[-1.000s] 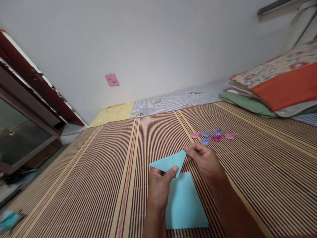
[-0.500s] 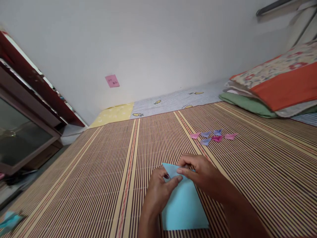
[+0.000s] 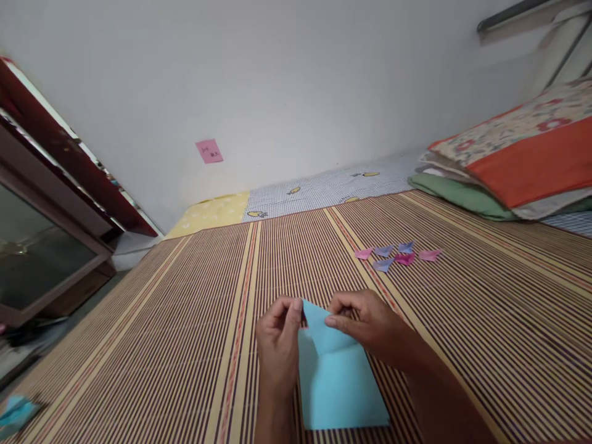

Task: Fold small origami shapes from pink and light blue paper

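A light blue sheet of paper [image 3: 342, 388] lies on the striped mat in front of me, its far part folded into a slanted, pointed flap. My left hand [image 3: 280, 330] pinches the pointed corner of that flap between thumb and fingers. On the other side, my right hand [image 3: 363, 317] grips the flap's upper edge, thumb on top and fingers curled behind. The near part of the paper is flat, with a straight bottom edge. What lies beneath the flap is mostly hidden.
Several small folded paper pieces [image 3: 383, 265], pink, purple and magenta, lie on the mat [image 3: 185, 333] beyond my right hand. Crumpled teal paper [image 3: 17, 414] sits at the lower left. Folded bedding [image 3: 531, 166] is stacked at the right, and a pink note [image 3: 209, 151] hangs on the wall.
My left hand has moved from the middle of the flap to its pointed tip, outward and to the left. The flap now stands slightly raised; my right hand has barely shifted.
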Demonstrator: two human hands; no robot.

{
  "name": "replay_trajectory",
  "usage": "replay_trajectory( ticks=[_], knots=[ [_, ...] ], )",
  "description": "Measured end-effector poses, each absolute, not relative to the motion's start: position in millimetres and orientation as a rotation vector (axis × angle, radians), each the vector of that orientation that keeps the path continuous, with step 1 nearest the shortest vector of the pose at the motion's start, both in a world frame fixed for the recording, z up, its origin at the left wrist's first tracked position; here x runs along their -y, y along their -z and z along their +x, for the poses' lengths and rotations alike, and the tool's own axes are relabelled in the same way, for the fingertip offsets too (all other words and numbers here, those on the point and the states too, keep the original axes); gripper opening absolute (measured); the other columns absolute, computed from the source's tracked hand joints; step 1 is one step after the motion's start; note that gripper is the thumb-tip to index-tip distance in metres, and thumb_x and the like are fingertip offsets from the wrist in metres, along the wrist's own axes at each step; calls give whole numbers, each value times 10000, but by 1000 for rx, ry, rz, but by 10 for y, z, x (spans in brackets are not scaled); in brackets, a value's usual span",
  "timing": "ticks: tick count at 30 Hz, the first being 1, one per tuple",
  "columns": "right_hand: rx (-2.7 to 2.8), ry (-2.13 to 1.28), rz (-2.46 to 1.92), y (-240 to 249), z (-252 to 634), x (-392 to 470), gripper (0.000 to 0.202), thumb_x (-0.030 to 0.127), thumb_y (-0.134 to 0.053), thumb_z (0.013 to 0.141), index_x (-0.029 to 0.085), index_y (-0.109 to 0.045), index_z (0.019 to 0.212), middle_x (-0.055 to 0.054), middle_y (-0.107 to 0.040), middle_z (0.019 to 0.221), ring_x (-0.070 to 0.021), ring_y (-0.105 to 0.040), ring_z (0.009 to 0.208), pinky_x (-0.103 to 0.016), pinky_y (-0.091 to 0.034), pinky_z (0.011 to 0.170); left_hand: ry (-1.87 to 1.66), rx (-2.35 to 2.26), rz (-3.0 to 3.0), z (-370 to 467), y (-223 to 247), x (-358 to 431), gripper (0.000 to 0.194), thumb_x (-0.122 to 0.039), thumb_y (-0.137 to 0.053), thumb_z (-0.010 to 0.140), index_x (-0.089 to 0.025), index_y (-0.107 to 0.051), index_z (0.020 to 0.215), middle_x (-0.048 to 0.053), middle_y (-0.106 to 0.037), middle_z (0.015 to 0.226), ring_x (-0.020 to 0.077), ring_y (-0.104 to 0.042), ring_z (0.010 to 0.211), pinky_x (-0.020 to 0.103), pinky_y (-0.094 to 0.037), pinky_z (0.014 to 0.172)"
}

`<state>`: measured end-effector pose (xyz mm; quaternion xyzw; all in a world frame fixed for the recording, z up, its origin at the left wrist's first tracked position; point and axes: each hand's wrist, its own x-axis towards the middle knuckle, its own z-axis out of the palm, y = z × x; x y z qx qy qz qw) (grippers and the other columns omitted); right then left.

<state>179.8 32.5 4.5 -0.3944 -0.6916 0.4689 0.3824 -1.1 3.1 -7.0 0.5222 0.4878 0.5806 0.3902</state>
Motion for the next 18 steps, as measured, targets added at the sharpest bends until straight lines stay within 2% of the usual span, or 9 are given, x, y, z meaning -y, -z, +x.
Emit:
replay_trajectory(
  ticks=[3,5,8,11,13,18],
  knots=[
    [1604,-1169,-1042,-7,1787,-349,217,346,-665,837,161,-675,724,15,-580,634,-128,-480,584,-250,-344,538,-1259,-1141,1277,-1,103,-63,235,-384,-798,785,-180,-733,883,12,-641,750,159,-568,701,259,-440,643],
    [1531,-1134,-1055,17,1762,-355,226,356,-678,836,164,-666,716,33,-544,592,-114,-445,540,-241,-319,504,-1194,-1105,1231,14,148,-87,251,-368,-844,726,-165,-740,830,13,-648,719,148,-563,670,247,-424,624],
    [1490,-1136,-1041,16,1724,-340,211,333,-702,831,166,-656,711,39,-545,590,-108,-456,539,-232,-326,496,-1235,-1074,1104,30,213,-119,280,-400,-832,741,-145,-717,732,-4,-621,601,105,-506,556,213,-368,554],
    [1490,-1221,-974,-28,1732,-321,215,355,-700,860,165,-678,761,17,-608,665,-122,-527,607,-231,-396,543,-1275,-992,964,12,244,-139,316,-424,-827,756,-140,-691,733,-69,-506,459,44,-324,398,190,-226,447],
    [1482,-1283,-905,-55,1762,-316,245,387,-660,905,167,-693,802,3,-633,712,-133,-568,661,-241,-446,600,-1272,-897,892,-14,244,-142,314,-415,-826,767,-139,-676,765,-96,-455,428,25,-231,363,193,-146,424],
    [1434,-1392,-794,-67,1791,-310,243,404,-675,907,169,-703,851,-16,-658,771,-148,-612,739,-276,-498,699,-1214,-739,871,-39,245,-134,286,-378,-797,817,-130,-656,813,-95,-456,416,21,-240,362,182,-154,436]
  ],
)
